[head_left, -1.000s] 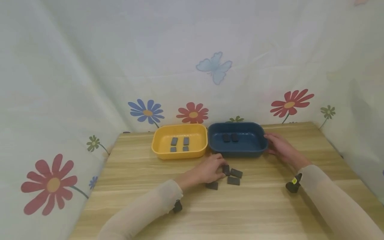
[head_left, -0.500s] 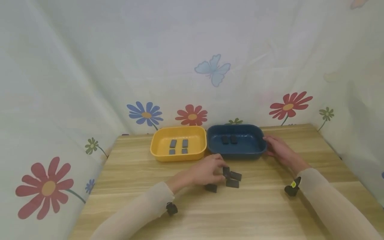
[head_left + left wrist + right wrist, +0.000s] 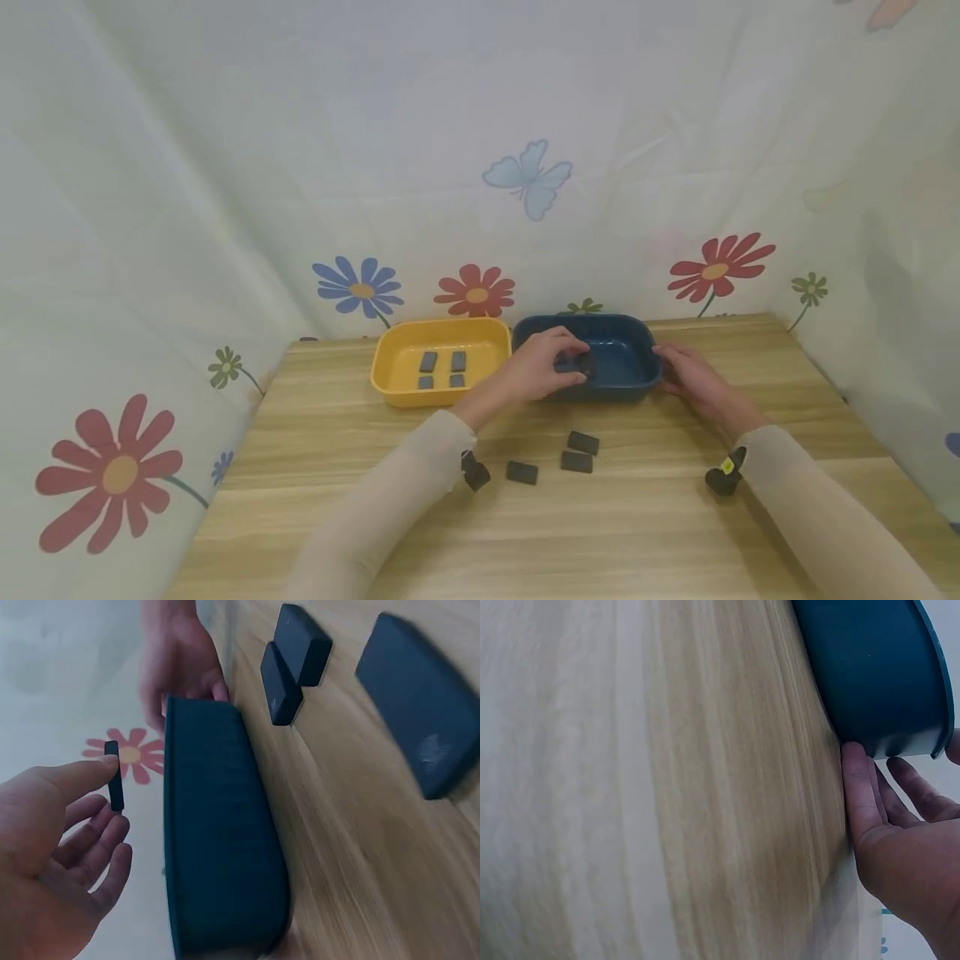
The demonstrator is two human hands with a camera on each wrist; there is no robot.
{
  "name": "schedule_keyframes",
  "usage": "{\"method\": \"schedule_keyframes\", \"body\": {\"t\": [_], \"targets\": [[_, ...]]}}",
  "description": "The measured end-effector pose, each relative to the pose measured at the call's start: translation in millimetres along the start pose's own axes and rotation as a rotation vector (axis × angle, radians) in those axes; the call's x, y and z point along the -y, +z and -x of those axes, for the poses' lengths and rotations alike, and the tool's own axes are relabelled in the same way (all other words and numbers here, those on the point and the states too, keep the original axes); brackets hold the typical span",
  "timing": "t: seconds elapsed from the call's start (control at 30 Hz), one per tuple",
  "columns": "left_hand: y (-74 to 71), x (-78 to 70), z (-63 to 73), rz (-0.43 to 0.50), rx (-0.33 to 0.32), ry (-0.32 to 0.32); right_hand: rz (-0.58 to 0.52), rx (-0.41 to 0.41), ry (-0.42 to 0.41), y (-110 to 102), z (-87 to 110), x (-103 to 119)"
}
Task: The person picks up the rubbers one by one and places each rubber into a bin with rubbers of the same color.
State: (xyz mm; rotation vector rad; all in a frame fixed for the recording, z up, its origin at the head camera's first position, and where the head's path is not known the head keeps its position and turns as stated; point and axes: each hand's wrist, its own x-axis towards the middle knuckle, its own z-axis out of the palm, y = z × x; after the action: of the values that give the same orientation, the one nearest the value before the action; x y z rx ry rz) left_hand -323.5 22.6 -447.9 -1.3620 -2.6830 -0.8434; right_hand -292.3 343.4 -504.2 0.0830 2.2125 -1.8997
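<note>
Yellow bin (image 3: pixel 420 400) holds four blocks (image 3: pixel 428 362), three others (image 3: pixel 577 461) remain; left hand (image 3: pixel 536 367) pinches another (image 3: pixel 115 784) over blue bin (image 3: pixel 622 392), right hand (image 3: pixel 697 385) extended against it.

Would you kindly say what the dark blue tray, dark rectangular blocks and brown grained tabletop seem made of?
Dark blue tray: probably glossy plastic, given its thin rim and highlights. Dark rectangular blocks: perhaps matte plastic, from smooth, dull faces; wood remains possible. Brown grained tabletop: wood or laminate, low sheen, from its streaked grain.
</note>
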Motion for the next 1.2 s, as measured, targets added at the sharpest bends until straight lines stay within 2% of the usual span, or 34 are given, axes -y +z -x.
{"method": "schedule_keyframes", "body": {"t": [0.2,0.27,0.47,0.67,0.83,1.0,1.2], "targets": [[14.2,10.7,-35.9,-0.051,-0.005,-0.033,-0.004,-0.004,-0.001,1.3,-2.0,-1.0],[18.5,12.8,-46.2,-0.060,-0.014,-0.061,-0.005,-0.008,-0.003,0.6,-3.3,-1.1],[32.1,20.9,-67.8,-0.084,-0.022,-0.138,-0.014,-0.012,-0.014,0.9,-3.9,-0.6],[47.8,29.3,-77.3,-0.094,0.013,-0.191,-0.014,-0.025,0.001,3.1,1.5,-3.9],[57.8,39.0,-82.7,-0.073,-0.015,-0.223,-0.026,-0.037,-0.003,4.5,0.3,-3.8],[65.6,47.3,-85.3,-0.094,-0.028,-0.262,-0.010,-0.025,-0.013,4.5,-1.5,-1.7],[71.1,46.9,-87.2,-0.160,-0.017,-0.244,-0.011,-0.019,-0.011,0.1,-2.8,-3.3]]}}
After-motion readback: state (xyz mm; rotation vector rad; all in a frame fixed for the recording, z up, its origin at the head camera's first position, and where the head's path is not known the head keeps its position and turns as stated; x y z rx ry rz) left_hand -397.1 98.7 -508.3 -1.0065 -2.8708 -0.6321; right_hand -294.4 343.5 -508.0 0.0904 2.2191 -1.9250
